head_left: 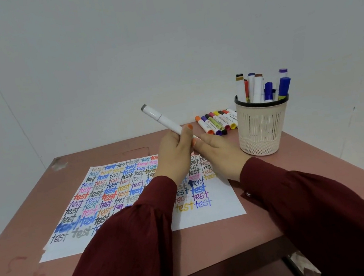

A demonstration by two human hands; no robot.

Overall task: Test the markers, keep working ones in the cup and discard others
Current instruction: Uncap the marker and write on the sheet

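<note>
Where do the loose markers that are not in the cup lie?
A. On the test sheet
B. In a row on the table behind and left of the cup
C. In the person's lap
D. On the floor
B: the row of loose coloured markers lies on the reddish-brown table, just behind and left of the beige mesh cup.

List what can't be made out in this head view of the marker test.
- White marker: its near end and any cap there are hidden between the left hand and right hand.
- Test sheet: the middle words are covered by both sleeves.
- Markers in the cup: lower barrels hidden by its wall.
- Row of loose markers: label print too small; the rightmost ones run behind the cup.
</note>
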